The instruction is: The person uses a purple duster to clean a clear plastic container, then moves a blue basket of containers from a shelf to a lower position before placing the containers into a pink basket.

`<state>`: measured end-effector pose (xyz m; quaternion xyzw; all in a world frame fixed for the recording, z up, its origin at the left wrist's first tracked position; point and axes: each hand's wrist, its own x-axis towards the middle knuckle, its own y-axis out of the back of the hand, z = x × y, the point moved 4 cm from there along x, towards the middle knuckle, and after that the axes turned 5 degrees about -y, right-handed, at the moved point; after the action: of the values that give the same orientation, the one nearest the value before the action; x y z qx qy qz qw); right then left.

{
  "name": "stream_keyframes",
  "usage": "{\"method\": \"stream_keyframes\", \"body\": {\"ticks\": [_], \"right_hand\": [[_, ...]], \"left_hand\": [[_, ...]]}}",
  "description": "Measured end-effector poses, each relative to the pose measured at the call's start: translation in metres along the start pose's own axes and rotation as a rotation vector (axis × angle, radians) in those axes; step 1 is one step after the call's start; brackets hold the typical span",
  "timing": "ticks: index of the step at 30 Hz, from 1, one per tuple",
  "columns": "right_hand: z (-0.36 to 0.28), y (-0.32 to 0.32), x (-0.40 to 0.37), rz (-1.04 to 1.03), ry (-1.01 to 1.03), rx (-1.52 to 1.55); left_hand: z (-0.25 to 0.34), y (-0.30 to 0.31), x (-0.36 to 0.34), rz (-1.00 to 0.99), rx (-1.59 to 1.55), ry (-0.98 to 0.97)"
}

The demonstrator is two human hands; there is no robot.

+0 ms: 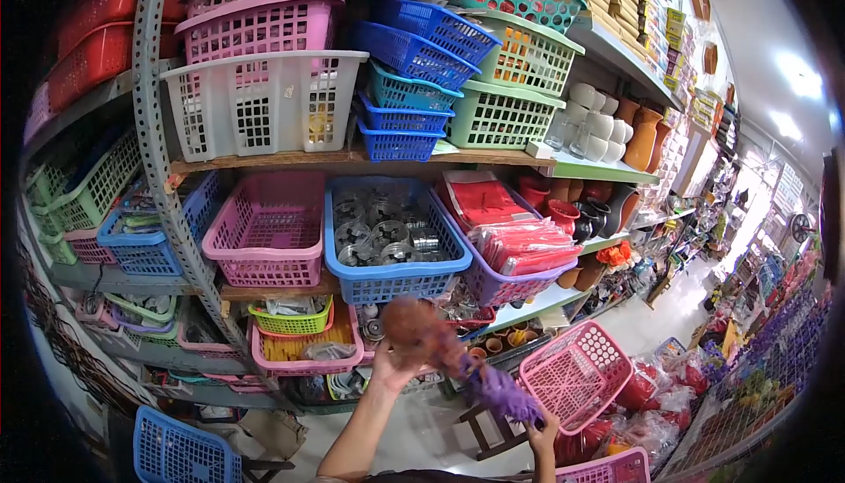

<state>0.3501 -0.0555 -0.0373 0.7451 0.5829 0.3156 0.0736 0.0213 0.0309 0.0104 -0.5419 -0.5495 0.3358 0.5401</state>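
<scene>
A long bundle, smeared by motion, slants across the front of me. Its upper end is a brown rounded mass [410, 321] and its lower end is a ruffled purple bunch [509, 397]; I cannot make out its exact kind. My left hand [396, 370] grips the brown end from below, its fingers partly hidden behind it. At the purple end, my right hand [542, 430] is closed around the tip. Just behind the bundle is a blue basket [396, 282] of clear round containers on the shelf.
Baskets fill the metal shelving, including an empty-looking pink basket [264, 219] and a purple basket [519, 287] of red packets. On the right, another pink basket [572, 377] stands near red bagged goods [660, 386]. A blue basket [185, 452] sits low at left.
</scene>
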Motion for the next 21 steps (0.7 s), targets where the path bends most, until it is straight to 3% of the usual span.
{"method": "stream_keyframes", "body": {"ticks": [1,2,4,6,7,10,11,15,18,21], "right_hand": [[0.016,-0.007,-0.003,0.001,0.004,0.0],[0.053,-0.016,-0.012,0.127,-0.007,0.037],[0.053,-0.016,-0.014,0.259,-0.019,0.076],[0.033,-0.02,-0.011,-0.019,0.027,0.053],[0.03,-0.021,-0.013,-0.093,-0.133,0.035],[0.022,-0.028,-0.019,0.015,-0.096,0.145],[0.028,-0.029,-0.018,-0.077,-0.147,0.139],[0.038,-0.034,-0.02,-0.02,-0.053,0.103],[0.037,-0.033,-0.016,-0.054,-0.151,0.089],[0.011,-0.027,-0.01,-0.117,-0.051,0.012]], "left_hand": [[-0.005,-0.007,-0.001,0.001,-0.021,0.004],[-0.009,-0.012,-0.002,0.003,-0.041,0.008],[-0.009,-0.011,-0.002,0.01,0.02,-0.007],[0.001,0.007,-0.002,0.211,0.358,-0.123],[0.004,0.015,0.001,0.234,0.321,-0.111],[0.005,0.021,0.002,0.197,0.371,-0.037],[0.008,0.029,0.004,0.092,0.369,-0.009],[0.0,0.009,0.001,0.146,0.636,-0.084],[0.003,0.008,-0.003,0.173,0.82,-0.066],[-0.006,-0.007,-0.005,0.074,0.623,-0.075]]}}
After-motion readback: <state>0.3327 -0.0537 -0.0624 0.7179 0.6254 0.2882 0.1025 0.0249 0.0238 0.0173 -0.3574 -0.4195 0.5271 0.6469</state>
